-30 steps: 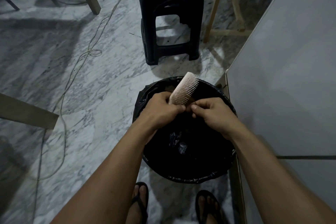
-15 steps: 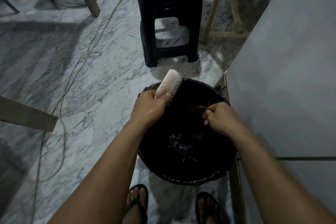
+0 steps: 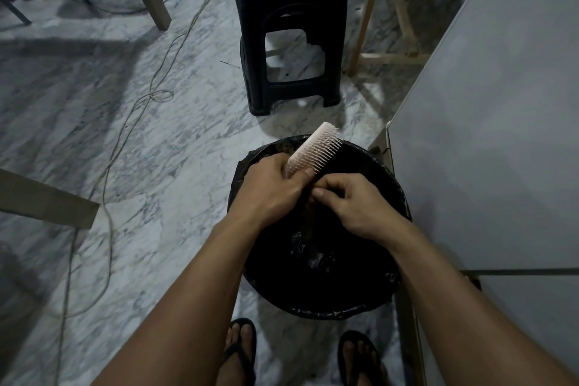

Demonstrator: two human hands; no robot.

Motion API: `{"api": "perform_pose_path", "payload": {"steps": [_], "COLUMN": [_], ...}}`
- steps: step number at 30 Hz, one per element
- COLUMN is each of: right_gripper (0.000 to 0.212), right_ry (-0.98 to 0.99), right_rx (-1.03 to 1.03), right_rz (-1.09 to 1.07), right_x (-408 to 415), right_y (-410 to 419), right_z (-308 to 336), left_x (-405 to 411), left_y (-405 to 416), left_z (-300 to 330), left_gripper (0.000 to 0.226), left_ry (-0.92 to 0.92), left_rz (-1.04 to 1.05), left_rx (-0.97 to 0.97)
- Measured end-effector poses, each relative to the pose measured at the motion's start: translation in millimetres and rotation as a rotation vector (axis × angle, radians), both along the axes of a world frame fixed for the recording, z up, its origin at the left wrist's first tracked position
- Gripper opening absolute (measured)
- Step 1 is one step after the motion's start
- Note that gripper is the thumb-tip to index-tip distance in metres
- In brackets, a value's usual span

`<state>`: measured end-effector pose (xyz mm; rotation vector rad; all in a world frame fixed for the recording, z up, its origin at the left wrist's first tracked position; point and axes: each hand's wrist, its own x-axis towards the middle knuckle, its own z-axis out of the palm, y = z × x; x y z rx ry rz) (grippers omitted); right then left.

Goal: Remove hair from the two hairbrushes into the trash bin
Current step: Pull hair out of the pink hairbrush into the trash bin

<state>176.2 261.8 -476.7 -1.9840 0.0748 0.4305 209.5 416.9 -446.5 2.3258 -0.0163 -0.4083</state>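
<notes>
A pale pink hairbrush (image 3: 313, 150) points up and to the right over the round trash bin (image 3: 326, 304), which is lined with a black bag. My left hand (image 3: 269, 188) is closed around the brush's lower end, bristles facing right. My right hand (image 3: 354, 207) is beside it over the bin, fingertips pinched together at the base of the bristles; whether hair is between them is too dark to tell. Only one hairbrush is in view.
A black plastic stool (image 3: 289, 31) with white tissue on top stands beyond the bin. A grey cabinet side (image 3: 488, 135) is close on the right. Cables (image 3: 131, 122) trail over the marble floor; wooden legs (image 3: 47, 200) sit at left. My sandalled feet (image 3: 300, 354) are below the bin.
My right hand, which had pulled away to the right over the bin, has come back to the brush. My left hand tilted the brush back toward the right.
</notes>
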Motion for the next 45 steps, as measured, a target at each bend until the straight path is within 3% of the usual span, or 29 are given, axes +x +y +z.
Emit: {"api": "perform_pose_path", "payload": {"steps": [6,14,19,21,24,26,28,31,37,45], "right_gripper": [0.025,0.019,0.019,0.027,0.02,0.019,0.031,0.046,0.015,0.008], "right_ry": [0.002,0.09,0.111,-0.005,-0.211,-0.279,-0.285,-0.305,-0.427,-0.228], "right_rx": [-0.234,-0.637,-0.454,-0.363,-0.189,-0.113,-0.073,-0.089,-0.068,-0.238], "right_rz": [-0.006,-0.011,-0.079,-0.136,-0.228,-0.233,-0.187,-0.119,-0.213,-0.237], "right_x": [2.7,-0.6,1.1,4.5,6.7,5.4,3.4,1.5,2.0,5.5], "right_y": [-13.8,-18.2,-23.0,-21.0,-10.2,-3.0,0.6,2.3,4.1,-10.4], "right_z": [-2.9,-2.9,-3.6,-2.0,5.8,9.6,9.6,1.9,-1.9,0.7], "left_x": [3.3,1.6,-0.6,-0.9,-0.1,0.7,1.8,1.1,-0.9,2.9], "left_y": [8.3,7.6,9.8,7.2,2.1,1.3,2.3,3.1,2.6,2.6], "left_z": [0.8,-10.0,-9.0,-5.3,1.2,3.5,2.7,1.8,3.9,5.4], "left_gripper": [0.024,0.032,0.016,0.011,0.013,0.013,0.022,0.033,0.028,0.026], "left_ry": [-0.018,0.161,0.282,0.33,0.439,0.486,0.487,0.479,0.484,0.497], "left_rz": [0.215,0.22,0.054,0.068,0.131,0.145,0.125,0.072,0.07,0.239], "left_rx": [-0.043,-0.078,-0.105,-0.162,-0.258,-0.296,-0.281,-0.253,-0.261,-0.381]}}
